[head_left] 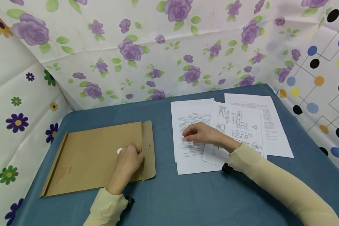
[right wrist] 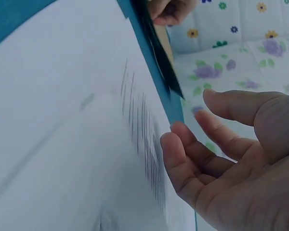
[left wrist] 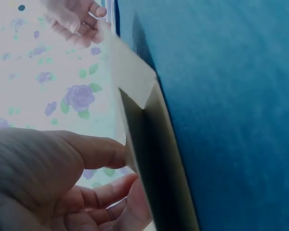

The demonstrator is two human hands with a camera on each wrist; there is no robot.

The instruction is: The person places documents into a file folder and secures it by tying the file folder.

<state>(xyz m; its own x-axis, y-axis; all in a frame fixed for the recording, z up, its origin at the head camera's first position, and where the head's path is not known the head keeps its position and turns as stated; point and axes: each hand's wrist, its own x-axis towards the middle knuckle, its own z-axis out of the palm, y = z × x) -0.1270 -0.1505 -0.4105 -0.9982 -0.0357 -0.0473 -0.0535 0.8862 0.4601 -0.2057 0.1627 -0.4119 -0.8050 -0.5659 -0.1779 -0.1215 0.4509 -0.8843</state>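
A flat brown cardboard envelope (head_left: 93,157) lies on the left of the table, its end flap (head_left: 149,150) folded out to the right. My left hand (head_left: 128,160) pinches the top panel's edge by the mouth. In the left wrist view, the thumb (left wrist: 103,153) and fingertips meet at that edge, and the envelope's mouth (left wrist: 156,139) gapes a little. A white round button (head_left: 119,151) shows beside the hand. Over the printed sheets (head_left: 190,157), my right hand (head_left: 200,133) hovers with loosely bent fingers and holds nothing; the right wrist view shows a gap between thumb and fingers.
A sheet with technical drawings (head_left: 238,125) overlaps the text pages, and another text page (head_left: 277,135) lies at the far right. All rest on a blue cloth-covered table (head_left: 183,201). Flowered cloth (head_left: 147,72) hangs behind, with a dotted cloth (head_left: 316,97) at right.
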